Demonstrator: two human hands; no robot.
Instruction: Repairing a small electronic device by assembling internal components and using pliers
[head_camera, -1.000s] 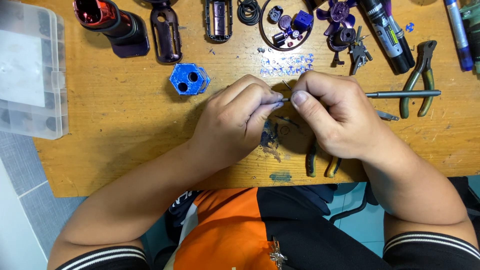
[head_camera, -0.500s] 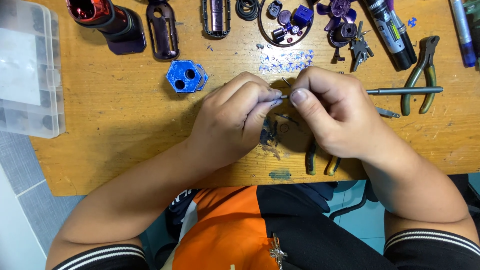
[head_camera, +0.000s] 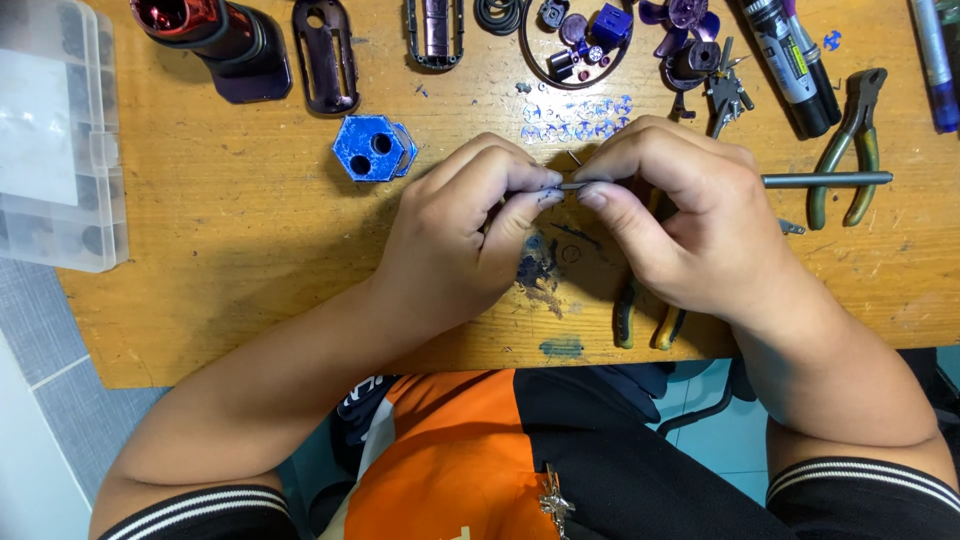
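- Grey metal rod (head_camera: 825, 180) lies level above the wooden table (head_camera: 220, 260); my right hand (head_camera: 680, 215) grips it.
- My left hand (head_camera: 470, 225) pinches its tip, fingertips meeting.
- Blue hexagonal block (head_camera: 372, 148) sits just left; green-handled pliers (head_camera: 850, 140) right.

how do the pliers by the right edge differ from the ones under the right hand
The green pliers lie in full view, apart from both hands; the yellow pliers show only their handle ends, the rest hidden under the right hand. The green pliers' handles point toward the person's body; so do the yellow pliers'. Both lie flat on the wooden table.
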